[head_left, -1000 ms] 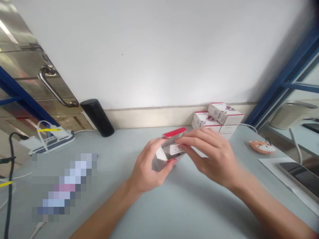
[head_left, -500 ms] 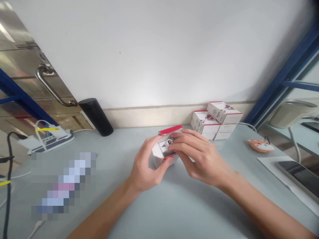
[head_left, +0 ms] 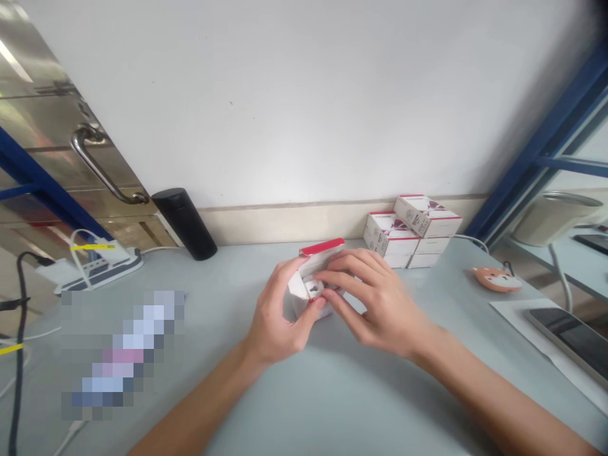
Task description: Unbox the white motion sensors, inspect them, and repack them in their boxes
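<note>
Left hand: curled around the left side of a small white cardboard box, thumb on the near edge, fingers on the far left side.
Right hand: fingers bent at the box opening, fingertips partly inside; whether they pinch anything cannot be told.
Box in hand: centre of the scene, over the grey-blue desk, open end up, red-edged flap raised on the far side; contact with the desk cannot be told.
Box contents: a small white part with a dark cut-out, partly hidden by the right fingers.
Box stack: white cardboard boxes with red edges, far right, near the wall.
Bottle: black cylindrical bottle, far left.
Right side: orange-and-white animal-shaped object; nearer, a dark-screened phone on white paper.
</note>
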Demonstrator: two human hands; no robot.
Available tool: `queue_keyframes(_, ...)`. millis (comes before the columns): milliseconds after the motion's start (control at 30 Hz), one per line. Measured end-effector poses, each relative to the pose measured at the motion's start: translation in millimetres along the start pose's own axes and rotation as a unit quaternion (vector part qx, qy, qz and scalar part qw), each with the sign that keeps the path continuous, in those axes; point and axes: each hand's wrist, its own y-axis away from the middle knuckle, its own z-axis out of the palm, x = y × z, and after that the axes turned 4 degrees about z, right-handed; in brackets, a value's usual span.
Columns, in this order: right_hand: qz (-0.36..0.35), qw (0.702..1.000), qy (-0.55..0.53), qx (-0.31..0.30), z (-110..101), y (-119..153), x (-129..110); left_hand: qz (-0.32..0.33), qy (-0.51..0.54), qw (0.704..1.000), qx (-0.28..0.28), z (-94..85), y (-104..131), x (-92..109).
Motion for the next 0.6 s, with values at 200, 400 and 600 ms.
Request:
queue_keyframes(200, 0.001, 1.0, -0.007, 0.027, 2, 0, 4, -0.038, 0.036, 0.999, 0.011, 4.7, 7, -6)
queue_keyframes(400, 0.147, 0.981, -0.08, 0.097, 8, 1, 7, -0.061, 0.113, 0.992, 0.02, 6.9, 10, -12)
queue_keyframes(600, 0.166, 0.941, -0.293, -0.028, 9, 0, 5, -0.056, 0.087, 0.994, -0.03, -2.8, 3, -11)
